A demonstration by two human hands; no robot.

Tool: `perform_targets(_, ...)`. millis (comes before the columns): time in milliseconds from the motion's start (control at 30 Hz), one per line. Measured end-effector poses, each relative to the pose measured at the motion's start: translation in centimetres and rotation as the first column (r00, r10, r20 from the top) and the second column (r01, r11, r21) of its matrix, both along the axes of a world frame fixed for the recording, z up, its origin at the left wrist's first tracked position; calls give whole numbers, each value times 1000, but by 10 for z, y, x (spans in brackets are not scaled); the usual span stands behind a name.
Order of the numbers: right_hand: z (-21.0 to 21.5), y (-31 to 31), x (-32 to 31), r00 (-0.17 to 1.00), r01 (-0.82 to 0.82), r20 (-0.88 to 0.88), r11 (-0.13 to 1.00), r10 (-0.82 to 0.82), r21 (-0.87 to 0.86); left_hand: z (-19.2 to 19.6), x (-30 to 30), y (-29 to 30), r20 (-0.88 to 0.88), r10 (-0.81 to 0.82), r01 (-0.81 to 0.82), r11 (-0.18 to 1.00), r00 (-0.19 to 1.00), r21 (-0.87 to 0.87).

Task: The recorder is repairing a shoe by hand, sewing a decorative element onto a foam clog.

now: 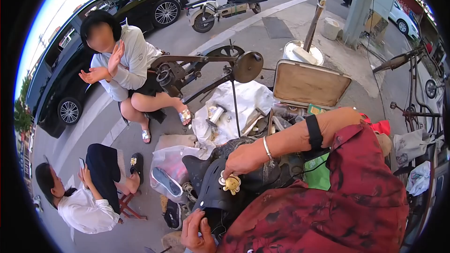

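A black clog-like shoe (211, 192) rests on my lap over dark red patterned clothing. On its upper sits a small yellow and white charm (231, 184). My right hand (243, 160), with a thin bracelet on the wrist, reaches in from the right and pinches the charm with its fingertips. My left hand (196, 230) grips the lower edge of the shoe at the bottom of the view, thumb on top. The inside of the shoe is hidden.
A hand-cranked shoe-stitching machine (201, 71) stands ahead, with an open tool case (311, 84) and a white cloth (243, 100) carrying a hammer and small tools. A plastic bag with a shoe (168, 171) lies at left. Two seated people (119, 63) (82, 206) are at left; a black car (93, 14) and a scooter (220, 4) stand behind.
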State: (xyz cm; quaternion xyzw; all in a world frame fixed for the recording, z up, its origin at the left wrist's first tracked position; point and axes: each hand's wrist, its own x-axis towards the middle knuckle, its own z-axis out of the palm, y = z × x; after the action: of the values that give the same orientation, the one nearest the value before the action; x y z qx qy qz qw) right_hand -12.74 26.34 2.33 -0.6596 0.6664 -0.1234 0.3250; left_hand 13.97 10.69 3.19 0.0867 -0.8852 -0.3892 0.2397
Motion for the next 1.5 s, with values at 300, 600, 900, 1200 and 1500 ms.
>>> perform_targets(300,0,7,11,999,9,-44,994,-5,105,-16,-85,11,376,-470,601,662,799,-449)
perform_targets(600,3,5,8,994,98,-45,993,-95,70,-25,-93,4,357,-492,605,697,794,-385)
perform_targets(900,-7,-1,-6,975,87,166,942,-147,324,-27,-95,11,391,-507,641,617,768,-457)
perform_targets(1200,-22,-9,-23,817,-18,496,846,-294,533,-36,-85,2,356,-491,604,688,795,-401)
perform_targets(1500,-41,7,-3,596,96,663,859,-454,502,-29,-86,-2,279,-459,536,680,843,-500)
